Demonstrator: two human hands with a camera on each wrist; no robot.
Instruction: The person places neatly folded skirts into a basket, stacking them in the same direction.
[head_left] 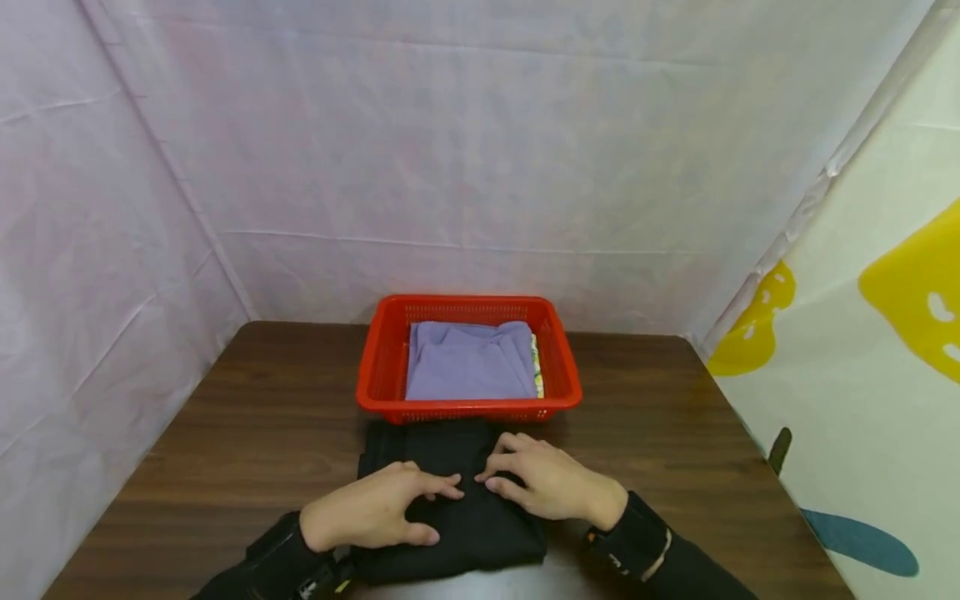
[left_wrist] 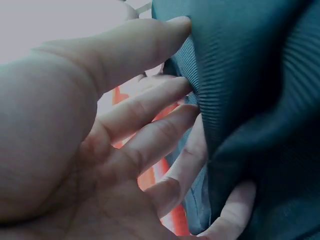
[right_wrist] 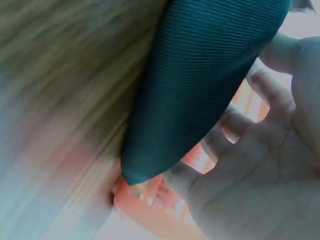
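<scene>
A folded black cloth (head_left: 480, 537) with a finely ribbed weave lies on the table in front of me. My left hand (head_left: 375, 507) rests over its left part, fingers extended toward the middle. From the right, my right hand (head_left: 551, 482) touches the cloth with its fingertips, fingers slightly bent. In the left wrist view the fingertips of the left hand (left_wrist: 110, 125) meet the ribbed fabric (left_wrist: 260, 70), which has a loose fold. The right wrist view has the fingers of the right hand (right_wrist: 255, 150) spread along the edge of the cloth (right_wrist: 195, 85).
Just beyond the cloth stands a red plastic basket (head_left: 468, 406). Inside it lie a folded purple cloth (head_left: 472, 362) and a yellow-and-white patterned piece (head_left: 537, 371) at its right. The brown wooden table (head_left: 652, 417) backs onto a pale fabric wall (head_left: 465, 150).
</scene>
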